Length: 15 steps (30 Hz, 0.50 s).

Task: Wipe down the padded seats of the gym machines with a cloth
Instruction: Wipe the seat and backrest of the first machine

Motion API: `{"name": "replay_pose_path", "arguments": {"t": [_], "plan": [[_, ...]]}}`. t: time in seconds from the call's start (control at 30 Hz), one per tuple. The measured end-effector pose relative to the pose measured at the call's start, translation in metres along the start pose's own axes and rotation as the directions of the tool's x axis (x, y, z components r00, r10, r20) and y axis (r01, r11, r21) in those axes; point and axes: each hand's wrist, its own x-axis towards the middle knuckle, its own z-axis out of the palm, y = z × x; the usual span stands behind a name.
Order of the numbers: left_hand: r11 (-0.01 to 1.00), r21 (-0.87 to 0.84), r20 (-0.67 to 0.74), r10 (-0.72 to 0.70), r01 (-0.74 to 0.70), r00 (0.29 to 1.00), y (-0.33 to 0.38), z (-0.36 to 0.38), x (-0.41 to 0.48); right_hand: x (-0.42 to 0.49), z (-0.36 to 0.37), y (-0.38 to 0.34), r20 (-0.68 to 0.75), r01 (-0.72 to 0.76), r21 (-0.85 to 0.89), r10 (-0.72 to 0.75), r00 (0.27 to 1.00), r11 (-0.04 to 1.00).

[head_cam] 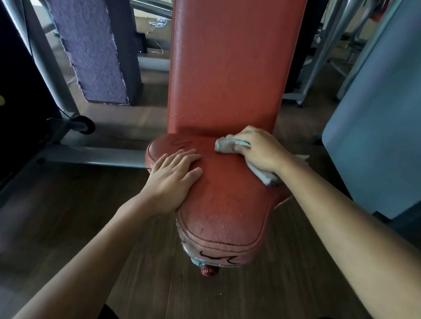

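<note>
A red padded seat (225,202) with a cracked surface sits in the middle of the view, below a tall red backrest (230,57). My right hand (260,149) presses a crumpled grey cloth (228,144) onto the seat's far right part, close to the backrest. One end of the cloth hangs out under my wrist. My left hand (173,179) lies flat, fingers together, on the seat's left edge and holds nothing.
A purple fabric-covered pad (92,40) leans at the back left beside grey machine frame bars (47,46). A blue-grey padded panel (401,114) stands close on the right. A red adjustment knob (208,271) sticks out under the seat's front. The floor is dark wood.
</note>
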Motion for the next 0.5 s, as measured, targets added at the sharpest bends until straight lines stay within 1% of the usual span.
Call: {"name": "replay_pose_path", "arguments": {"t": [0.1,0.3,0.5], "plan": [[1.0,0.014,0.02,0.001,-0.001,1.0,0.0,-0.003,0.0,0.003,0.003,-0.01,-0.007,-0.039,-0.019,0.038,0.999,0.999],[0.998,0.058,0.081,-0.013,0.008,0.997,0.002,-0.006,-0.001,-0.08,-0.011,-0.019,-0.028,0.049,0.066,-0.047,0.999,0.997],[0.994,0.104,0.114,-0.03,0.018,0.993,0.008,-0.01,-0.003,-0.115,-0.016,-0.04,-0.055,0.028,0.109,-0.022,0.998,0.994]]}}
